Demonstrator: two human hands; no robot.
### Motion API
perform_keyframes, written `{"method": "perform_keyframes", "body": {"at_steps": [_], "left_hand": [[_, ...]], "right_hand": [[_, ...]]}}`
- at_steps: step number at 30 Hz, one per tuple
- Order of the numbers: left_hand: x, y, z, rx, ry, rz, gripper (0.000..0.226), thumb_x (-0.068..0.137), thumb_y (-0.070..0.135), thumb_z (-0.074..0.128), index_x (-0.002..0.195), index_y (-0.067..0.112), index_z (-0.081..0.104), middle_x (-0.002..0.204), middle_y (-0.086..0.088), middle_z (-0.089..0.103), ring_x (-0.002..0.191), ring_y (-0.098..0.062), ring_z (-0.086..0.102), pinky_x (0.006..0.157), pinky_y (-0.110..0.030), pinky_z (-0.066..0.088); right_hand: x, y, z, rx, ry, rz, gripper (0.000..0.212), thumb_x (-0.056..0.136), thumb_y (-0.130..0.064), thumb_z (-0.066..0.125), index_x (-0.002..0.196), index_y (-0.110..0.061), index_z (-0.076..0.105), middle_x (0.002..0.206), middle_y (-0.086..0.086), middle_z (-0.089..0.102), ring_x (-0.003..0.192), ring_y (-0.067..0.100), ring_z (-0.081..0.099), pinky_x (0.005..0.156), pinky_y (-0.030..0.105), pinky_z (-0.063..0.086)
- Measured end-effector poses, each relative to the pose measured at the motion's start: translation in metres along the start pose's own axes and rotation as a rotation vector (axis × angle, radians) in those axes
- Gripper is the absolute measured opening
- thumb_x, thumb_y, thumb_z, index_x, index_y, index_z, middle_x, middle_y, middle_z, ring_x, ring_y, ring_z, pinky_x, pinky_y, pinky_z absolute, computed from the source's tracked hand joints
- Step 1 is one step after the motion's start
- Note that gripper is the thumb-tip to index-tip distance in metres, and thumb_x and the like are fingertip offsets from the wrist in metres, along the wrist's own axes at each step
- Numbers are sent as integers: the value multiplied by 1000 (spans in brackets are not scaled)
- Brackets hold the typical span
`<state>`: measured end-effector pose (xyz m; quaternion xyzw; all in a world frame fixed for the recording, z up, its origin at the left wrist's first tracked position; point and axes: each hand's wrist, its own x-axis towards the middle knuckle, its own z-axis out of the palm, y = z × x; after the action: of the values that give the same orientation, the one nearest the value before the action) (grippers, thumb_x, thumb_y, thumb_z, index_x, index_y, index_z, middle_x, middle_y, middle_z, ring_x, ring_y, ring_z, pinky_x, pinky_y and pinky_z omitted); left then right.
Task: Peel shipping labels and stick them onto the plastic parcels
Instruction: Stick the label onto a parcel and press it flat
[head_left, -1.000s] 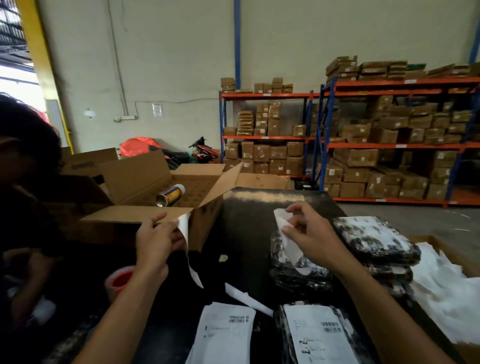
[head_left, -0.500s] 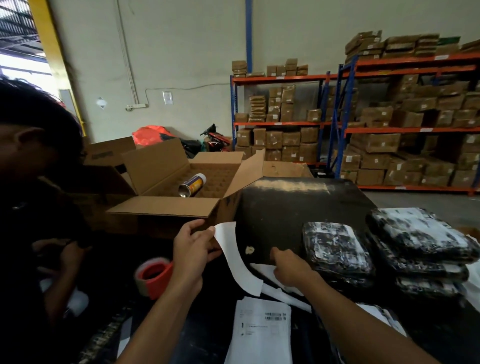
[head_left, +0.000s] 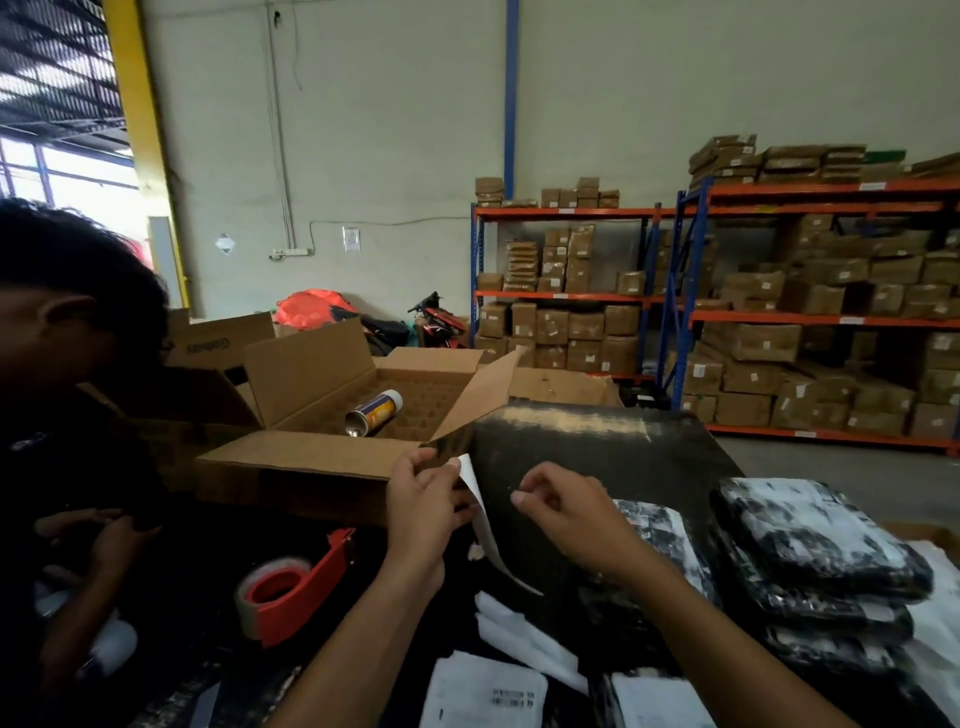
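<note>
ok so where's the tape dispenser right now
In the head view the red tape dispenser lies low on the left, on the dark table in front of the open cardboard box, left of the left hand.

A: Where could a hand pass?
B: Over the bare black tabletop (head_left: 597, 457) ahead.
A: Obstacles?
B: Open cardboard box (head_left: 311, 457) left, tape dispenser (head_left: 296, 592) below it, stacked plastic parcels (head_left: 810, 551) right.

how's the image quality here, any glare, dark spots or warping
Head view: the window at upper left is blown out; a pale glare streak crosses the black table; the foreground is dim, so the left hand and white label sheet look soft; the wide lens bends the yellow column and shelving.
</note>
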<state>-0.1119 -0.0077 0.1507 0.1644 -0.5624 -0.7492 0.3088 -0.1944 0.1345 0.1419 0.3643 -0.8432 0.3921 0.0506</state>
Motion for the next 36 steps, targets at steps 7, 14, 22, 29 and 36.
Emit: {"method": "perform_keyframes", "body": {"at_steps": [7,14,22,29,36], "left_hand": [[-22,9,80,-66,-28,13,22,96,13,52,117,14,48,101,-13,62,92,-25,64,73,-37,57],[-50,-2,135,-140,-33,-93,23,95,23,56,113,11,51,98,-11,64,80,-23,64,82,-42,53],[-38,-45,156,339,-368,-124,71,87,26,69,145,22,29,117,-5,63,101,-20,62,74,-33,53],[-10,-53,154,191,-396,-158,53,85,-2,65,132,12,44,113,-4,63,90,-18,66,52,-25,54],[30,-66,142,123,-354,-349,63,81,-10,65,136,1,37,113,-20,61,82,-23,66,52,-29,57]], "right_hand": [[-34,6,-61,-161,-23,-73,34,80,-37,68,107,-32,48,85,-13,61,80,3,59,73,30,54],[-59,64,-104,-40,204,-56,20,88,-20,62,105,-25,53,79,-14,60,76,4,59,65,30,54],[-70,105,-154,490,277,131,30,84,-10,68,110,-19,55,74,-1,67,81,15,63,72,28,49],[-54,119,-139,736,240,289,32,84,-4,65,113,-16,58,81,8,70,79,22,67,66,35,52],[-35,126,-108,781,273,337,31,86,-2,62,113,-16,58,82,9,70,80,22,68,64,33,51]]}}
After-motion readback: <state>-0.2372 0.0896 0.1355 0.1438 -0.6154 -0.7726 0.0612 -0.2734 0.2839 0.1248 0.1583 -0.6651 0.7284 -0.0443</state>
